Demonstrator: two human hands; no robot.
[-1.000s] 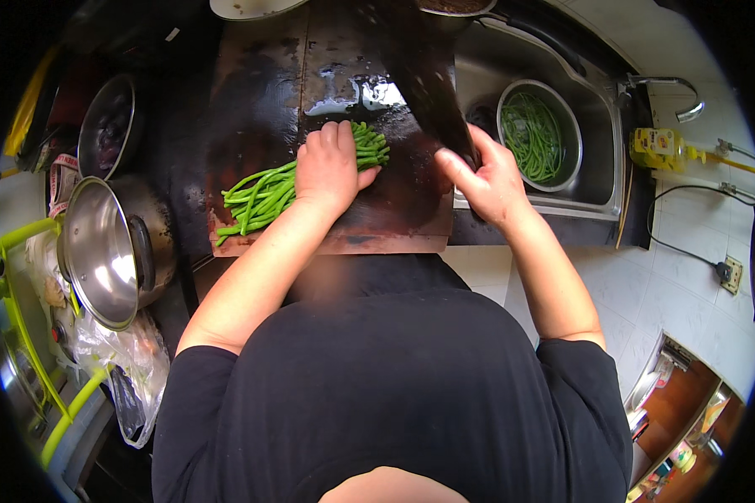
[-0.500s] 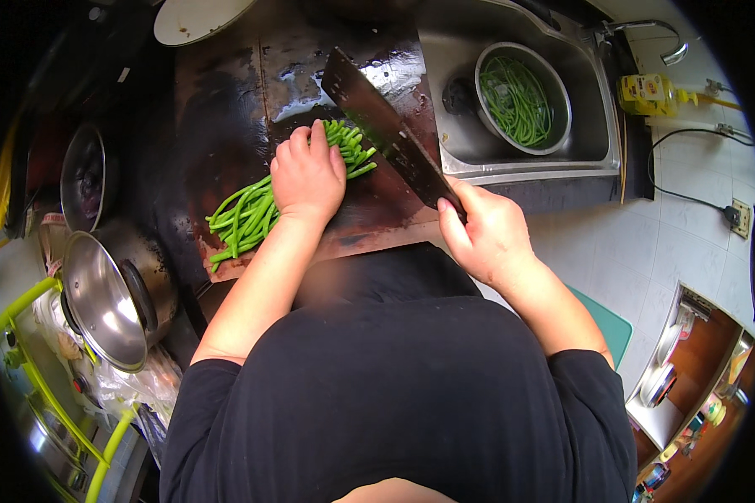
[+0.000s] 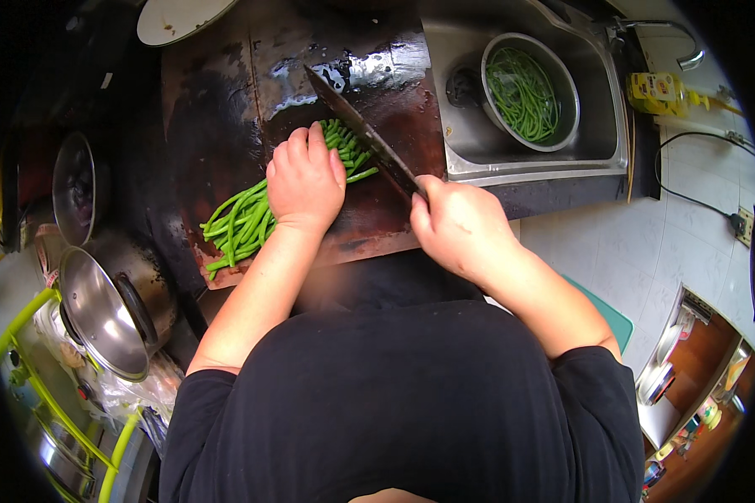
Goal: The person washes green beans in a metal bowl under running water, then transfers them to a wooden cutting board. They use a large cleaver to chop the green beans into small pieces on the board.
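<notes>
My left hand (image 3: 307, 180) presses down on a bundle of long green beans (image 3: 242, 225), its fingers closed over them. The bundle lies slantwise on a dark brown, wet cutting board (image 3: 214, 163), and its trimmed ends poke out beyond my fingertips. In my right hand (image 3: 466, 220) is the handle of a cleaver (image 3: 362, 127). Its dark blade stands nearly edge-on, pointing away to the upper left, right beside the bean ends. Whether the edge touches the beans or the board I cannot tell. The beans under my left palm are hidden.
At the right, a steel sink (image 3: 512, 174) holds a metal bowl (image 3: 573, 96) of long green beans in water. A faucet (image 3: 692, 59) and a yellow bottle (image 3: 656, 94) are beyond. On the left stand a pot with a shiny lid (image 3: 101, 314) and a pan (image 3: 75, 189).
The cleaver has moved left, closer to the bean ends, and its blade has turned from showing its broad face to nearly edge-on. My left hand stays on the beans.
</notes>
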